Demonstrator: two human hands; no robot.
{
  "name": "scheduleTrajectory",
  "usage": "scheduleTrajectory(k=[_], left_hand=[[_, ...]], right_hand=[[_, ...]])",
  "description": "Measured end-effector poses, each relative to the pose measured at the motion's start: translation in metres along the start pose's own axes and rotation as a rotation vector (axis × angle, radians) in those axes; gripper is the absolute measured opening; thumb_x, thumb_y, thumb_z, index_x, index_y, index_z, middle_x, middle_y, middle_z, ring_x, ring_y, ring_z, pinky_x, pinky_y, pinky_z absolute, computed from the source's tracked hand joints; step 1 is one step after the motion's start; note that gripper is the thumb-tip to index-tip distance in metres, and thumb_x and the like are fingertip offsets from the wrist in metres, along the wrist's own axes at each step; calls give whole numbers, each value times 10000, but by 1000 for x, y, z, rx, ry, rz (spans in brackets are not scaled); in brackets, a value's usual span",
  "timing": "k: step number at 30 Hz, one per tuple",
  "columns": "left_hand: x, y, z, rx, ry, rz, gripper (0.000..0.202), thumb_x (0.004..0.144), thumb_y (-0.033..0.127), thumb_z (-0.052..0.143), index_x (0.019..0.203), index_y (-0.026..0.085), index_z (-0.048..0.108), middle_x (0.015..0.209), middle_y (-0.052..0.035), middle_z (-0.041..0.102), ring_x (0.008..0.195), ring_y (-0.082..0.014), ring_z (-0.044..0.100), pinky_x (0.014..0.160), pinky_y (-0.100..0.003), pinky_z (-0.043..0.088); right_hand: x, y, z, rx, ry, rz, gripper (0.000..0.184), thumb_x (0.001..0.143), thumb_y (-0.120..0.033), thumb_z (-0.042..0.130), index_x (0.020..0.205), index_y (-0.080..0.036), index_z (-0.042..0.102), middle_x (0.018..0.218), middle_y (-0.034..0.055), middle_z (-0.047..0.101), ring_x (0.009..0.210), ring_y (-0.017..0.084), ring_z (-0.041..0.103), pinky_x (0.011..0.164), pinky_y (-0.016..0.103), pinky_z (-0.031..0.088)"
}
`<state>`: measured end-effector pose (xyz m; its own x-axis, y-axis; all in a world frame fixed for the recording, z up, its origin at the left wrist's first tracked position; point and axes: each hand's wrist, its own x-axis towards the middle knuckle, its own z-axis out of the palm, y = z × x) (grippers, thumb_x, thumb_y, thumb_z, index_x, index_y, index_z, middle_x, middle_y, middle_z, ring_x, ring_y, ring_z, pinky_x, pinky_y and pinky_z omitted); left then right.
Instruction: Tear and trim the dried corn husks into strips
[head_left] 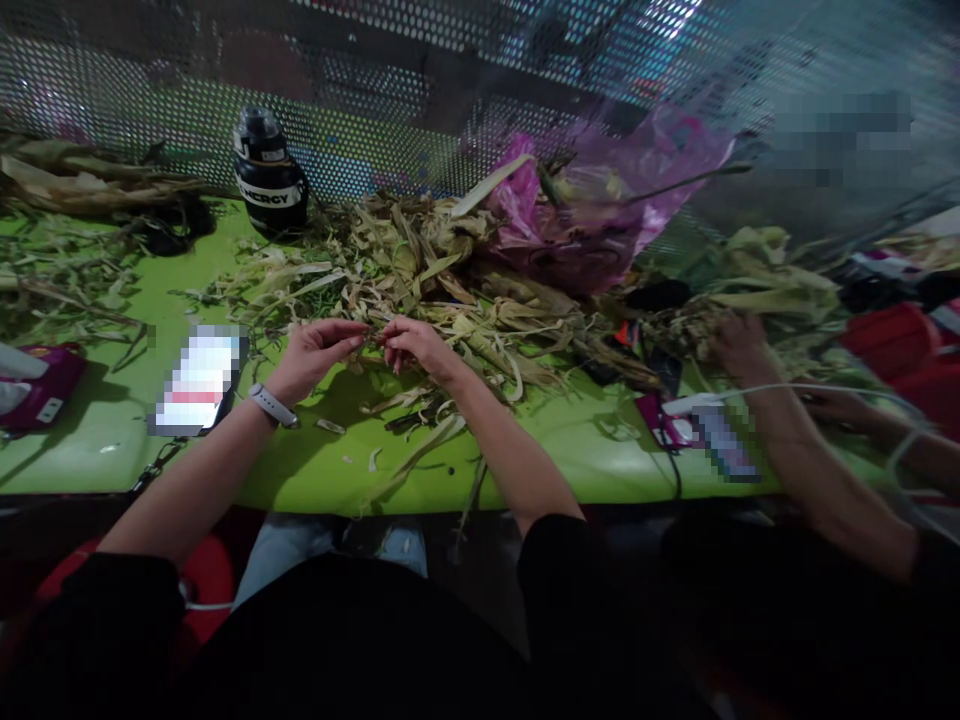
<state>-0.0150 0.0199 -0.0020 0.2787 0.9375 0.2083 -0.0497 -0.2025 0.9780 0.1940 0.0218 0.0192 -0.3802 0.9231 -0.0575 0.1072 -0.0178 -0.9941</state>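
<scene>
My left hand (319, 352), with a white band on its wrist, pinches thumb and fingers together over the near edge of a heap of dry, yellowish leaves and husk-like strips (450, 260). Close beside it, my right hand (420, 348) has its fingers curled in, the fingertips almost meeting those of the left. Whatever small piece sits between the fingers is too small to make out. Under my hands, loose strips and a long dry blade (420, 460) lie on the green tabletop (300, 475).
A black bottle (270, 180) stands behind the heap, beside a pink plastic bag (592, 220). Left lie a phone (201, 380) and a purple tissue pack (45, 385). On the right, a co-worker's hand (739, 345) touches plant matter near another phone (726, 440) and a white cable. Perforated metal (360, 100) rises behind.
</scene>
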Motion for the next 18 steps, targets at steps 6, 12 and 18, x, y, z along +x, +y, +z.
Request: scheduleTrajectory(k=[6, 12, 18], left_hand=[[-2, 3, 2, 58, -19, 87, 238, 769, 326, 775, 939, 160, 761, 909, -80, 761, 809, -154, 688, 772, -278, 557], [-7, 7, 5, 88, -29, 164, 224, 766, 320, 773, 918, 156, 751, 938, -97, 754, 872, -179, 698, 832, -316, 559], [-6, 7, 5, 107, -13, 189, 218, 775, 302, 761, 918, 143, 720, 991, -120, 746, 952, -200, 703, 873, -338, 560]], right_hand=[[-5, -5, 5, -24, -4, -11, 235, 809, -417, 563, 778, -184, 550, 588, -25, 619, 476, 92, 538, 470, 211, 364], [-8, -8, 9, -39, 3, -79, 303, 782, -474, 638, 767, -186, 544, 578, -41, 577, 509, 93, 530, 524, 223, 432], [-10, -11, 6, -46, -27, -57, 248, 749, -379, 621, 866, -163, 583, 697, -21, 642, 558, 92, 575, 570, 226, 469]])
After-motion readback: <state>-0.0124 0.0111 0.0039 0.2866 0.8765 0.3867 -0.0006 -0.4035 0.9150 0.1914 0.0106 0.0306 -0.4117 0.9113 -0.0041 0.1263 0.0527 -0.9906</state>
